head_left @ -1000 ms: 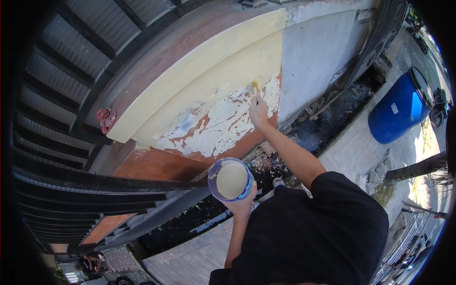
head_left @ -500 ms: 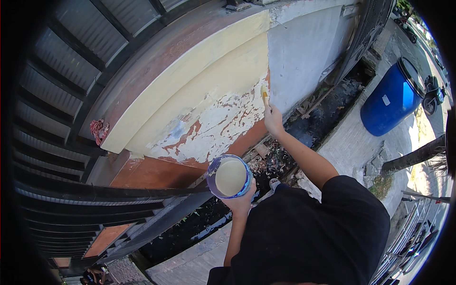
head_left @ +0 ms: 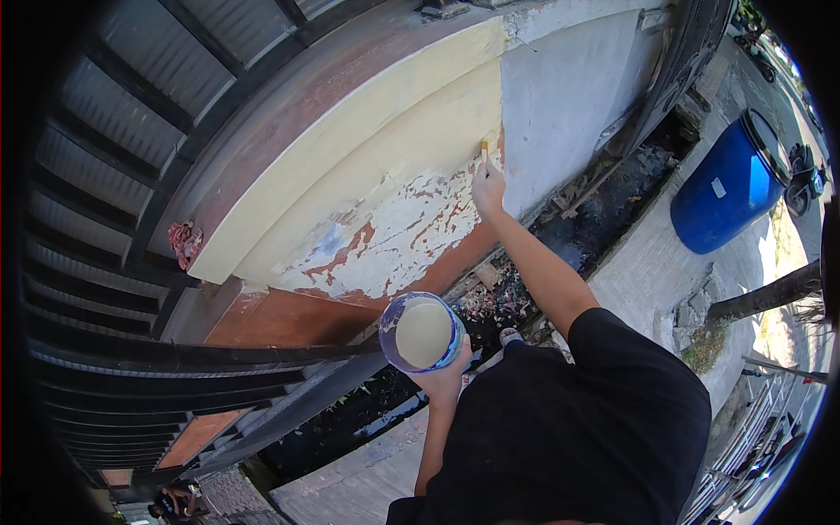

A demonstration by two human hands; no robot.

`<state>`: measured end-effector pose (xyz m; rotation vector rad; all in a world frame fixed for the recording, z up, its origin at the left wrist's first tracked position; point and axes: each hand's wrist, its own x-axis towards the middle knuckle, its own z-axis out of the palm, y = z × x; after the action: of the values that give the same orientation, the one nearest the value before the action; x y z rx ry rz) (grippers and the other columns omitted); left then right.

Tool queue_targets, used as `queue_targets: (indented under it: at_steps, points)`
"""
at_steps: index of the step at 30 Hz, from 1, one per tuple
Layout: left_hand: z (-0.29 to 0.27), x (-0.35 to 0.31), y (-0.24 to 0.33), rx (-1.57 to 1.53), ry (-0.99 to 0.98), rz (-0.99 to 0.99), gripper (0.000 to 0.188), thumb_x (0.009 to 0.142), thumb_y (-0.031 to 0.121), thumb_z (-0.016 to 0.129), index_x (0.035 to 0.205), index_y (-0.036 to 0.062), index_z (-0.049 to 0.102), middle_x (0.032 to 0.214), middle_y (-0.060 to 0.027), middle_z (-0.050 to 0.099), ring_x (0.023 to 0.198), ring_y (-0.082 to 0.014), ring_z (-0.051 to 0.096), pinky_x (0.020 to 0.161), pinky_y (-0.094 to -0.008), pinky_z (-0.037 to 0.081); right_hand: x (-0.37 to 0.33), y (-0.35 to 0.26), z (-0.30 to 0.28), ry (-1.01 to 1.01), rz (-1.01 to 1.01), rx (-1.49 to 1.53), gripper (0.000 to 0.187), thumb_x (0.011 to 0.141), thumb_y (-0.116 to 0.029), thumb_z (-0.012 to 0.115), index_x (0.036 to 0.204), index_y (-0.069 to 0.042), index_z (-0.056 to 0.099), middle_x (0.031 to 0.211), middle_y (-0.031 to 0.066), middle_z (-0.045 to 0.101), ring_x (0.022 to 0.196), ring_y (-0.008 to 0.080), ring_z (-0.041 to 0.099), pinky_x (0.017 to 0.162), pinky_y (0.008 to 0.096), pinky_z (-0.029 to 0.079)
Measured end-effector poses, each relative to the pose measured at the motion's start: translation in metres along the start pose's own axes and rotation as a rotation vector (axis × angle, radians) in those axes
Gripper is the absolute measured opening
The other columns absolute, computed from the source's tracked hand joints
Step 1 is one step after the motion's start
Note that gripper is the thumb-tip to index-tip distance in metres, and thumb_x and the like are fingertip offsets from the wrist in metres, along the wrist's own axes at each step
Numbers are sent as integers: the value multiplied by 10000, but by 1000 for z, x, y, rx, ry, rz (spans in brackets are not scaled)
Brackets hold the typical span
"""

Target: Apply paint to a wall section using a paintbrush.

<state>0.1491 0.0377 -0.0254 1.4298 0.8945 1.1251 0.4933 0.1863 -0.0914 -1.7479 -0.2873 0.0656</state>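
Observation:
My right hand (head_left: 488,188) is closed round the handle of a paintbrush (head_left: 485,150), its bristles at the wall near the right edge of the cream-painted part. Below it the wall (head_left: 350,197) shows a patch of peeling white and reddish-brown (head_left: 398,232). My left hand (head_left: 446,374) grips a paint bucket (head_left: 385,337) from its lower right side. Cream-coloured paint (head_left: 423,336) lies in the bucket, and purple-blue smears cover its rim and wall. The bucket is held in front of my body, apart from the wall.
A dark, littered drain channel (head_left: 582,223) runs between the wall and the concrete walkway (head_left: 630,271). To the right stands a blue barrel (head_left: 726,188) with a black lid. Black metal railings (head_left: 131,214) top the wall; a red cloth (head_left: 185,243) lies by them. Bottom left, a person (head_left: 178,503).
My right hand has moved slightly left and up along the wall with the paintbrush, from the cream edge onto the cream area. My left hand still holds the bucket in nearly the same place.

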Motion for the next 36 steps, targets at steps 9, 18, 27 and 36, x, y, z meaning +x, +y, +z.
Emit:
queue_targets:
  at_steps: [9, 18, 27, 36]
  points:
    - [23, 18, 4, 10, -49, 64, 1195, 675, 42, 934, 1609, 25, 187, 1554, -164, 444, 1425, -274, 480, 1212, -450, 375, -44, 48, -92, -330, -69, -173, 388, 1050, -296, 579, 1233, 23, 702, 786, 192, 691, 722, 273, 701, 698, 414, 536]
    - [21, 11, -5, -35, -82, 68, 1232, 668, 60, 949, 1608, 31, 153, 1546, -171, 444, 1412, -278, 487, 1206, -455, 379, 12, 39, -86, -49, 70, 19, 360, 970, -133, 675, 1286, 30, 616, 1020, 223, 763, 772, 340, 747, 749, 431, 581]
    - [17, 8, 2, 31, -65, 54, 1183, 676, 80, 950, 1592, 24, 204, 1528, -166, 463, 1402, -275, 500, 1202, -450, 381, 3, 17, 11, 140, -126, -42, 387, 915, -95, 631, 1274, 31, 697, 763, 258, 703, 670, 318, 708, 642, 437, 523]
    - [18, 16, 5, 0, -1, 50, 1165, 675, 66, 941, 1586, 15, 217, 1523, -165, 470, 1398, -276, 503, 1190, -450, 403, -105, 23, -26, -365, -127, 155, 466, 913, -104, 668, 1360, 27, 671, 791, 121, 735, 658, 129, 617, 589, 349, 488]
